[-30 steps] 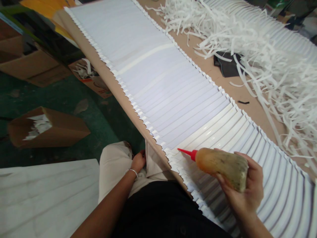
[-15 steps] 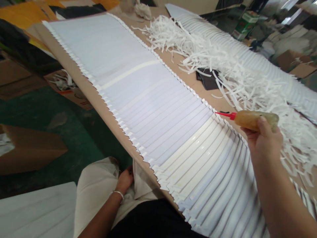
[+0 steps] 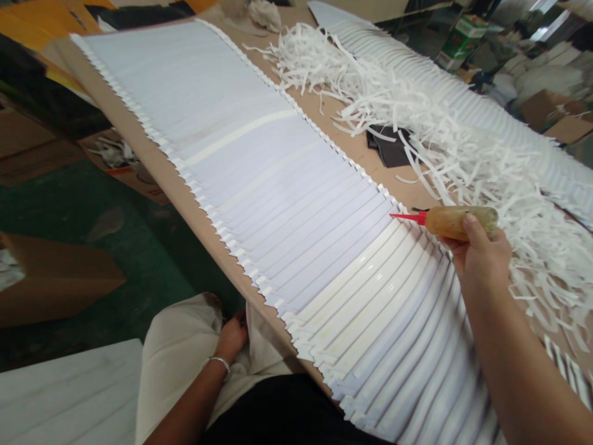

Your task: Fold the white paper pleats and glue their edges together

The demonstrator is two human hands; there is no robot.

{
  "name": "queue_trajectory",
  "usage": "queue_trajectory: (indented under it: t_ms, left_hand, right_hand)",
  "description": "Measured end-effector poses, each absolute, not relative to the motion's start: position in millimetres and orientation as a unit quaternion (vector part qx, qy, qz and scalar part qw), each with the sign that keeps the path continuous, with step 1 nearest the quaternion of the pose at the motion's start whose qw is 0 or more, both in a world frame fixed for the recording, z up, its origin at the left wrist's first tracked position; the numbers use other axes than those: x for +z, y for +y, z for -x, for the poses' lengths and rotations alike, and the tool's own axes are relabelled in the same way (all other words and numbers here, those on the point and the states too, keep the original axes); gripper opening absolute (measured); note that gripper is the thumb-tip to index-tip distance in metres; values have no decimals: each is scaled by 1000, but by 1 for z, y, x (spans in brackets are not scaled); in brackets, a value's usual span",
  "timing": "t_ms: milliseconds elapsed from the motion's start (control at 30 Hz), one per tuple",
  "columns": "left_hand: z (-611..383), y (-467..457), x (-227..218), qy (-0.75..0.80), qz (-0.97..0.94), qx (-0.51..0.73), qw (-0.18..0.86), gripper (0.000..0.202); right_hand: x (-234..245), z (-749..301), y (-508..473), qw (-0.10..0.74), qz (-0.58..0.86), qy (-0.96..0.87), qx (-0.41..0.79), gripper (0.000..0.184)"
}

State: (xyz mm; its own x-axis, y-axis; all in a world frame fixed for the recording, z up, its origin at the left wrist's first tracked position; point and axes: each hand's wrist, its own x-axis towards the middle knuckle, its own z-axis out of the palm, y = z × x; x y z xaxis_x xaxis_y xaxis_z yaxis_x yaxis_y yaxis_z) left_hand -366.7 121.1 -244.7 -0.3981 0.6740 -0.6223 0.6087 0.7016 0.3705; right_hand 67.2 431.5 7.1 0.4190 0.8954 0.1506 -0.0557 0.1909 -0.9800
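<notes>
My right hand (image 3: 482, 256) is closed around a yellowish glue bottle (image 3: 456, 220) with a red nozzle. The nozzle tip touches the far edge of a long row of overlapped white paper sheets (image 3: 278, 179) laid along the brown table (image 3: 162, 170). The nearest sheets carry shiny wet glue strips (image 3: 370, 278). My left hand (image 3: 231, 337), with a silver bracelet at the wrist, rests in my lap on light cloth below the table edge; its fingers are curled and mostly hidden.
A heap of white paper strips (image 3: 440, 123) covers the table's far side, with a dark object (image 3: 389, 148) beneath it. A second row of white sheets (image 3: 463, 105) lies beyond. Cardboard boxes (image 3: 60, 284) stand on the green floor at left. A white sheet stack (image 3: 65, 395) lies near left.
My right hand carried the glue bottle from the near edge of the sheets across to their far edge, then slid slightly left. The view lifted and shifted. My left hand stayed in my lap.
</notes>
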Motion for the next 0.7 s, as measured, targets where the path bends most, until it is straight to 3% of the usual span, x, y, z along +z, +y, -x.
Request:
queue_trajectory:
  t_ms: [700]
  left_hand:
    - [362, 122, -240, 828, -357, 71, 425, 33]
  right_hand:
    - [20, -5, 311, 612, 535, -412, 413, 39]
